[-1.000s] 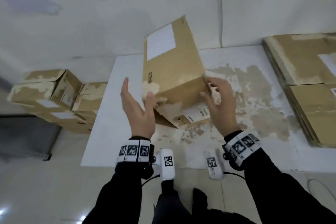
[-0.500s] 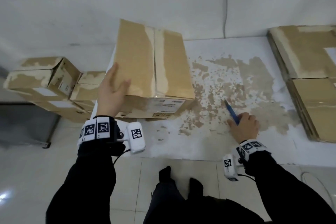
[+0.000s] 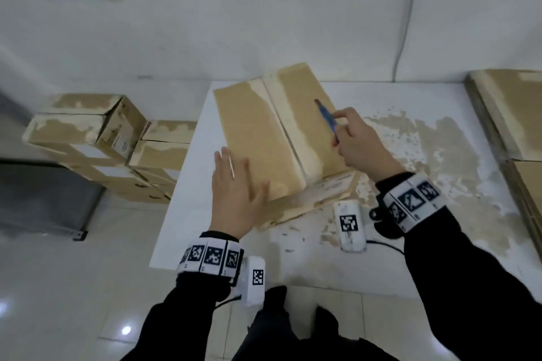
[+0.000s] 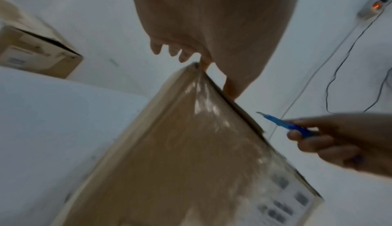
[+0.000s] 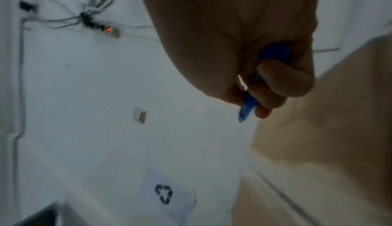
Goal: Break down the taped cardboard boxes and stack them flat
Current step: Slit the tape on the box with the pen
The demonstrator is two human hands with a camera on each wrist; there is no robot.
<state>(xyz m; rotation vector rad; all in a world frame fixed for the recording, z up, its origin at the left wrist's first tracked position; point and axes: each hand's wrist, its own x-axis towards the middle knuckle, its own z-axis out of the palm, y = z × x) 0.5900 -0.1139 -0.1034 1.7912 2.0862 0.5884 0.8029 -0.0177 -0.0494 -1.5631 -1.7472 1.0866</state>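
Note:
A taped brown cardboard box lies on the white table, its taped centre seam facing up. My left hand lies flat on the box's near left corner, fingers straight. My right hand grips a blue utility knife above the box's right flap, tip pointing away. In the left wrist view the box fills the middle, with the knife to its right. The right wrist view shows my fingers curled round the knife handle.
Several taped boxes are piled on the floor left of the table. Flattened cardboard is stacked at the table's right end. A cable runs down the wall behind. The table top has worn brown patches.
The box was set down flat on the table and slid toward the middle. My right hand picked the knife up from the table and brought it over the box. My left hand shifted onto the box top.

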